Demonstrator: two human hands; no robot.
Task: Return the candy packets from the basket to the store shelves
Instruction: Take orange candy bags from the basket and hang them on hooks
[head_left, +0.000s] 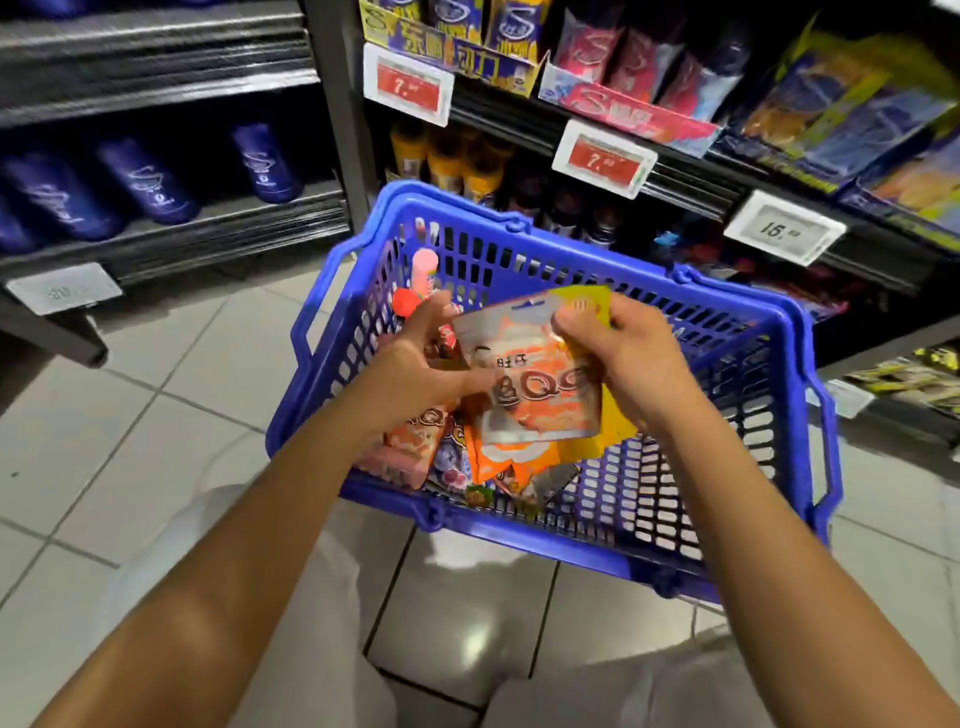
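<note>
Pale glossy tiled floor (171, 374) bearing the blue perforated plastic basket (675, 519); dark metal store shelves (691, 171) carrying packaged goods along their front edges.

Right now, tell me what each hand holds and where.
The right hand pinches the orange packet and a yellow packet at their top edges; the left hand touches the orange packet's left side.
</note>
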